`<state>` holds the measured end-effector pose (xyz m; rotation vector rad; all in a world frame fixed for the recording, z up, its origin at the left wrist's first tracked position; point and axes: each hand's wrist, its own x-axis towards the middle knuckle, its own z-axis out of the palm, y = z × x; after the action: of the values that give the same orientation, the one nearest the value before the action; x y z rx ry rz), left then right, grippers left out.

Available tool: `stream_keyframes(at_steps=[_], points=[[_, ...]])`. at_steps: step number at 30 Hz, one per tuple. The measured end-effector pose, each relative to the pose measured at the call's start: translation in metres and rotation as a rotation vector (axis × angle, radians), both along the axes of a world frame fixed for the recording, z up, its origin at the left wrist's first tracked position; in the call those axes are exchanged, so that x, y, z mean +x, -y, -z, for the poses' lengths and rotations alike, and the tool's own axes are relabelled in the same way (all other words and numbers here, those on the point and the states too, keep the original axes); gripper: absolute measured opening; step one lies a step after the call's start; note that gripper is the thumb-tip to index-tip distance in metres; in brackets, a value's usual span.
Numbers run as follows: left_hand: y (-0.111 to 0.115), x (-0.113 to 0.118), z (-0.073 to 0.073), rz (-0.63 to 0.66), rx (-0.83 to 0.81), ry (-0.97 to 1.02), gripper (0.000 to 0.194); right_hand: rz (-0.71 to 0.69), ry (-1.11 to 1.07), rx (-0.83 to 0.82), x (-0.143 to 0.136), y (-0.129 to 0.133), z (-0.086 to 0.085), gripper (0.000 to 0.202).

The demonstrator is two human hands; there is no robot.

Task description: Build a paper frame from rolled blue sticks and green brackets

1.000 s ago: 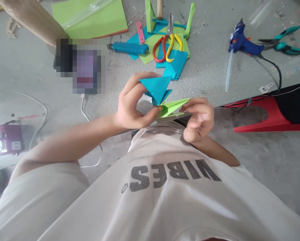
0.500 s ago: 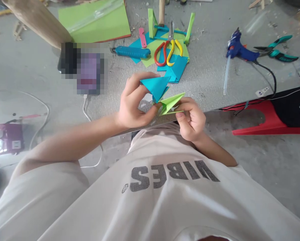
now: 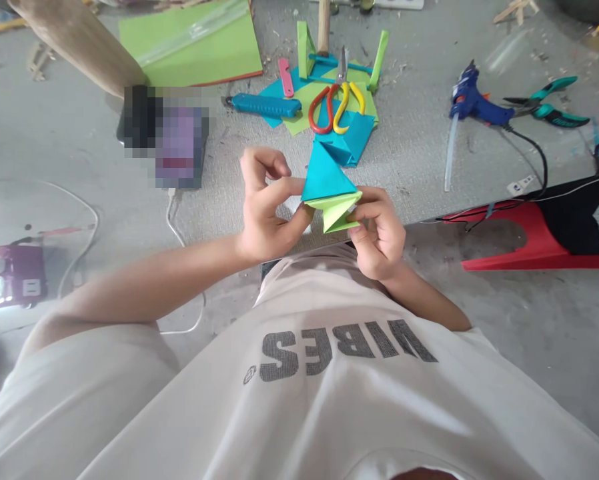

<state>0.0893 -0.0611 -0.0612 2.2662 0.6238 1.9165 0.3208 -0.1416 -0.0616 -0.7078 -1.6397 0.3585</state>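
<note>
My left hand (image 3: 274,207) pinches the left corner of a folded blue paper piece (image 3: 328,175) between thumb and index finger, with its other fingers curled. Against the lower edge of the blue piece lies a folded green paper piece (image 3: 335,212). My right hand (image 3: 379,233) grips the right side of the green piece between thumb and fingers. Both papers are held together above the table's near edge. Beyond them, scissors with red and yellow handles (image 3: 337,113) rest on blue and green papers, next to another folded blue paper (image 3: 349,140).
A blue cutter (image 3: 264,105) and a pink piece (image 3: 285,77) lie beyond my left hand. Green sheets (image 3: 194,47), a phone (image 3: 181,143) and its cable are at the left. A blue glue gun (image 3: 479,100) and green-handled pliers (image 3: 554,107) lie at the right.
The blue paper has turned and moved right and down against the green paper. The upper fingers of my left hand have come off the blue paper and curled.
</note>
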Motion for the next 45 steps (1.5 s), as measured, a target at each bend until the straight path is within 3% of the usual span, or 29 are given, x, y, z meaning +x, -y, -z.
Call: stream_keyframes(at_steps=[5,9,15,20,24,28,31,35,40,45], points=[[0.006,-0.002,-0.004,0.139,-0.350,-0.106,0.052,-0.048,-0.004,0.007,0.002,0.000,-0.002,0.013],[0.003,-0.003,-0.004,0.180,-0.398,-0.110,0.065,-0.067,0.010,0.003,0.002,0.000,-0.003,0.014],[-0.002,0.000,-0.003,0.270,-0.311,0.016,0.054,-0.017,0.062,0.071,0.001,-0.003,-0.007,0.018],[0.003,0.004,-0.015,0.339,-0.204,0.101,0.041,0.104,0.042,0.144,0.005,-0.022,-0.021,0.018],[0.012,0.007,-0.020,0.316,-0.196,0.160,0.031,0.061,0.096,0.179,0.011,-0.035,-0.029,0.032],[0.019,0.003,-0.017,0.277,-0.306,0.097,0.040,0.068,0.130,0.131,0.010,-0.031,-0.022,0.034],[0.021,-0.001,-0.021,0.341,-0.366,0.035,0.043,0.128,0.130,0.133,0.005,-0.024,-0.019,0.027],[0.022,-0.003,-0.033,0.440,-0.318,0.031,0.026,0.153,0.141,0.218,0.003,-0.017,-0.027,0.022],[0.025,-0.005,-0.037,0.319,-0.402,-0.079,0.031,0.176,0.155,0.244,0.005,-0.017,-0.032,0.023],[0.028,-0.008,-0.040,0.329,-0.421,-0.145,0.036,0.177,0.140,0.232,0.006,-0.018,-0.027,0.018]])
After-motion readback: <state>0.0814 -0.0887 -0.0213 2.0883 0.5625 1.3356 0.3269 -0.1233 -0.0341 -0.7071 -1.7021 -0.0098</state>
